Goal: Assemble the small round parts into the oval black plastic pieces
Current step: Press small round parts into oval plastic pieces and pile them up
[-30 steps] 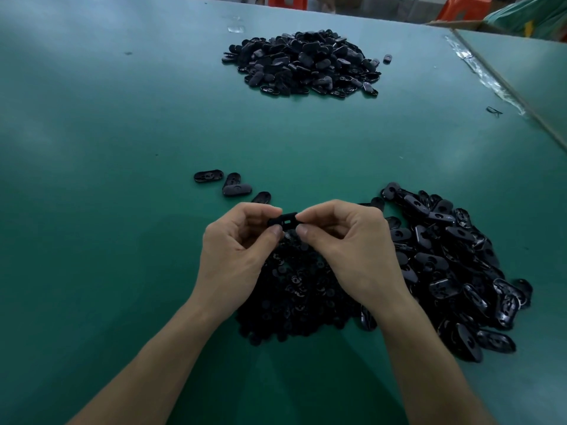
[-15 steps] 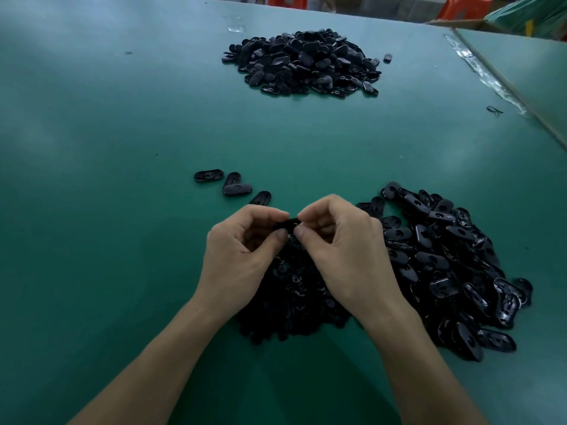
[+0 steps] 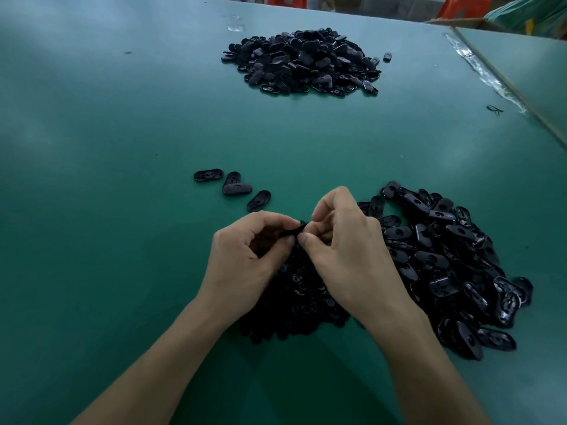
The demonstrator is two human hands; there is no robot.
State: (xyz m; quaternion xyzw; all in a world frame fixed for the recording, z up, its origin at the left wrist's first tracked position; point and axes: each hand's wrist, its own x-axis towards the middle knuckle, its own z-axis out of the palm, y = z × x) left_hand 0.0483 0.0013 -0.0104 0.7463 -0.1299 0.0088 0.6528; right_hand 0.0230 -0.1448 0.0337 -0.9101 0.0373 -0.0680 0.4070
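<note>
Hands are hovering close together at center frame: left hand (image 3: 245, 259) and right hand (image 3: 346, 250) are both pinching one black piece (image 3: 299, 230), mostly hidden by fingertips. Round parts (image 3: 300, 302) are sitting heaped right under them, ovals (image 3: 445, 262) at lower right, another pile (image 3: 302, 61) up top.

Flat green bench (image 3: 122, 210) carried a far heap of black oval plastic pieces (image 3: 302, 61), a second heap (image 3: 445, 256) near right, small round black parts (image 3: 294, 302) beside it, four loose ovals (image 3: 236, 188) left.
</note>
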